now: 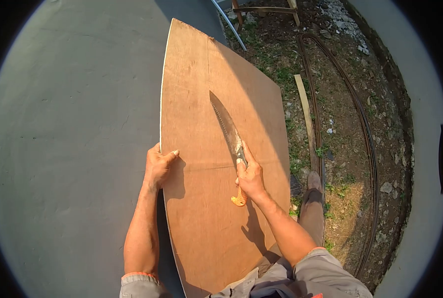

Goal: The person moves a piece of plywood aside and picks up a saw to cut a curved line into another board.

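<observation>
A large plywood sheet (196,124) stretches away from my body, with a pencil-thin line near its far edge and a darker streak across its middle. My left hand (159,165) grips its left edge, thumb on top and the fingers hidden beneath. In my right hand (251,176) is a pruning saw (225,121) with a curved, toothed blade and an orange handle end. The blade lies over the sheet in this view, its tip pointing away from me and slightly left. Both hands cast shadows on the wood.
A grey wall (72,124) fills the left side. On the right, rough ground holds long bent metal rods (365,124) and a narrow wooden strip (305,109). A wooden frame (268,10) and a metal tube (230,25) are at the far end. My shoe (314,180) stands beside the sheet.
</observation>
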`<act>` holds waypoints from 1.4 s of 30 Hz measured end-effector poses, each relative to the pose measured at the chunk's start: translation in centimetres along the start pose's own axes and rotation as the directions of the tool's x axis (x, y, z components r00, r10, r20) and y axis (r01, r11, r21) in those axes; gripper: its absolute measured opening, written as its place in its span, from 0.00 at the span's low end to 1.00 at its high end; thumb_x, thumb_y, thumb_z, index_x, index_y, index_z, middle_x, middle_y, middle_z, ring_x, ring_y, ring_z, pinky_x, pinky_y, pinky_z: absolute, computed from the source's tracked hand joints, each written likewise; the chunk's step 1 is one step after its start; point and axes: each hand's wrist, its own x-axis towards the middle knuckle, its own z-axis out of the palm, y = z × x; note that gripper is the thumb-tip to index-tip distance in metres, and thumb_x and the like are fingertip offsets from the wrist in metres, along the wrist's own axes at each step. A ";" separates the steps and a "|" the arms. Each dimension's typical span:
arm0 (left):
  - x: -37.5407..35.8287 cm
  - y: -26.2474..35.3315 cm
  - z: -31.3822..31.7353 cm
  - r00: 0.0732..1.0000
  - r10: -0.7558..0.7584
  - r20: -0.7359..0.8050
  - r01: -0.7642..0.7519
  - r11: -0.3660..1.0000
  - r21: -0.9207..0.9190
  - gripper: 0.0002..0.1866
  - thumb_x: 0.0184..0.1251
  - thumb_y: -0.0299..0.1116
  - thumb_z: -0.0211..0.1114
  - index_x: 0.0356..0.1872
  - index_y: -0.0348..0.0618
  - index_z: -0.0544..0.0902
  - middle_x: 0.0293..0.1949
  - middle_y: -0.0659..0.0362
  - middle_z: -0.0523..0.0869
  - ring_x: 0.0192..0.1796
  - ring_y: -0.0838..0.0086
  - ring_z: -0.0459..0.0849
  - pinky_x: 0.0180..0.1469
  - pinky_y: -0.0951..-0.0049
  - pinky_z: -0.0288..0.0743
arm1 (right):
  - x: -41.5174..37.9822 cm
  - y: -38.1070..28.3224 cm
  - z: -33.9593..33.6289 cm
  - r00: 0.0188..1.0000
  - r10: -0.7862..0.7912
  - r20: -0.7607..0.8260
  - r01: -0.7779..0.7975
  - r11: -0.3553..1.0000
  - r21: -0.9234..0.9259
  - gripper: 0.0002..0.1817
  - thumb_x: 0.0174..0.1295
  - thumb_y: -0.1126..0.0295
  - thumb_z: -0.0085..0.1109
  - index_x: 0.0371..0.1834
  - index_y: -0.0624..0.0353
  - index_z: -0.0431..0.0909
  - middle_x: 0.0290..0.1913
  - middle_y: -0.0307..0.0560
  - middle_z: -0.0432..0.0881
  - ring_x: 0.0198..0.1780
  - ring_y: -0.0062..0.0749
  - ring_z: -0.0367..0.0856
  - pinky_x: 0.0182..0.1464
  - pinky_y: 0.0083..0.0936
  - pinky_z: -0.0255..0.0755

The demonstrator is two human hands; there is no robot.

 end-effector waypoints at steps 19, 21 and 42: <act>0.2 0.0 -0.7 1.000 -0.028 0.002 0.028 1.000 0.015 0.16 0.69 0.24 0.68 0.55 0.30 0.81 0.43 0.54 0.89 0.39 0.74 0.86 0.42 0.69 0.83 | -2.7 2.3 1.6 0.995 0.101 -0.011 -0.102 0.992 -0.078 0.35 0.74 0.72 0.50 0.84 0.56 0.57 0.32 0.61 0.81 0.28 0.37 0.79 0.34 0.35 0.75; -0.2 0.3 0.0 1.000 0.004 0.002 -0.004 1.000 -0.004 0.16 0.69 0.25 0.68 0.55 0.30 0.81 0.44 0.53 0.89 0.39 0.74 0.86 0.42 0.69 0.83 | -6.0 2.0 0.3 0.998 0.046 -0.033 -0.047 0.998 -0.029 0.35 0.74 0.73 0.50 0.85 0.56 0.57 0.35 0.62 0.83 0.29 0.37 0.81 0.35 0.35 0.76; -0.1 0.1 -0.7 1.000 -0.025 -0.002 0.025 1.000 0.005 0.16 0.69 0.24 0.67 0.55 0.29 0.81 0.45 0.54 0.89 0.40 0.73 0.87 0.44 0.68 0.84 | -0.3 3.1 3.4 0.998 -0.054 -0.037 0.055 0.998 0.038 0.35 0.76 0.75 0.47 0.87 0.52 0.54 0.35 0.39 0.80 0.21 0.19 0.72 0.24 0.24 0.75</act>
